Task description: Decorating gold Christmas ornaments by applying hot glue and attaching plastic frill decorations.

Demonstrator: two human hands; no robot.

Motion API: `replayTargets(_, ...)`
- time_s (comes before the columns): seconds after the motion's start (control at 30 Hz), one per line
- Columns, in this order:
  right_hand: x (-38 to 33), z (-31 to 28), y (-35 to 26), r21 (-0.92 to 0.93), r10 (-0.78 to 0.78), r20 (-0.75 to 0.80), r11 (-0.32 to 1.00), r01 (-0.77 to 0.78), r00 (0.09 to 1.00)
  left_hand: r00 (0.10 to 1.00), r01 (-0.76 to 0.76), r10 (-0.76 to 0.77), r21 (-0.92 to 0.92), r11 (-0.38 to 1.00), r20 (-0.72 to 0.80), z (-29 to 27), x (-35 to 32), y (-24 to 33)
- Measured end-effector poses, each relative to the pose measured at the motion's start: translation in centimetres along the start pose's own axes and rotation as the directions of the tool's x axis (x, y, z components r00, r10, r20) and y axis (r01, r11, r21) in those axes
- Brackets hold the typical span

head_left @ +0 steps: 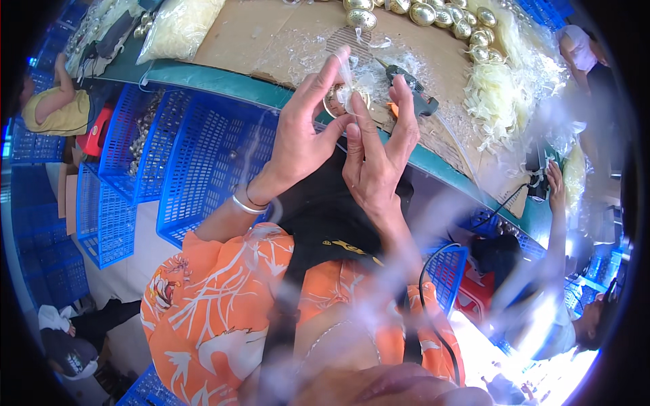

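Note:
My left hand and my right hand meet over the near edge of the table, thumbs close together. A thin, whitish translucent strip runs between the left index finger and the right index fingertip. Its grip is partly hidden by the fingers. Just behind them on the cardboard lies a round gold piece, mostly covered by my hands. A dark green glue gun rests to the right of it, its nozzle pointing away from me. Beyond my fingertips is a striped, ridged patch among white scraps.
Several gold balls line the far side. A heap of pale translucent strips lies at right, a filled clear bag at far left. Blue crates stand below the table edge. Co-workers sit at both sides; one's hand touches the right end.

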State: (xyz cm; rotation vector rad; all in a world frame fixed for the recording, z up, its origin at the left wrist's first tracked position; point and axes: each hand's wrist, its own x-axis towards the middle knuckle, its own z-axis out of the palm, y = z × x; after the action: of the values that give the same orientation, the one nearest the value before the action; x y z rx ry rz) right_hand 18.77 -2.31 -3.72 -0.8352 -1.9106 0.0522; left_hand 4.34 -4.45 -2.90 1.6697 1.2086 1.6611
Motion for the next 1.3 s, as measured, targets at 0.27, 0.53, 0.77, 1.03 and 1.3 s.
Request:
replayTargets(0.27, 0.1, 0.5, 0.5, 0.342, 0.095, 0.049, 0.934, -0.106, 0.994, 0.985, -0.171, 0.168, 0.275, 0.946, 0.034, -1.2, -0.3, -0.7)
replayTargets(0.53, 0.1, -1.9, 1.3, 0.536, 0.437, -0.089, 0.778, -0.327, 0.895, 0.922, 0.190, -0.277, -0.306, 0.933, -0.272, -6.0, -3.3, 0.1)
replayTargets(0.77, 0.1, -1.6, 0.5, 0.570, 0.407, -0.033, 0.758, -0.317, 0.913, 0.488, 0.735, -0.628, -0.102, 0.670, -0.606, -18.3, -17.3, -8.6)
replayTargets(1.03, 0.8, -2.3, 0.0, 0.502, 0.388, 0.007, 0.796, -0.339, 0.922, 0.887, 0.291, -0.012, 0.539, 0.790, -0.462, -18.3, -5.9, -5.8)
replayTargets(1.3, 0.2, -2.9, -0.2, 0.528, 0.351, 0.256, 0.730, -0.435, 0.901, 0.946, 0.037, 0.210, 0.726, 0.687, -0.247, -21.7, 16.9, -17.5)
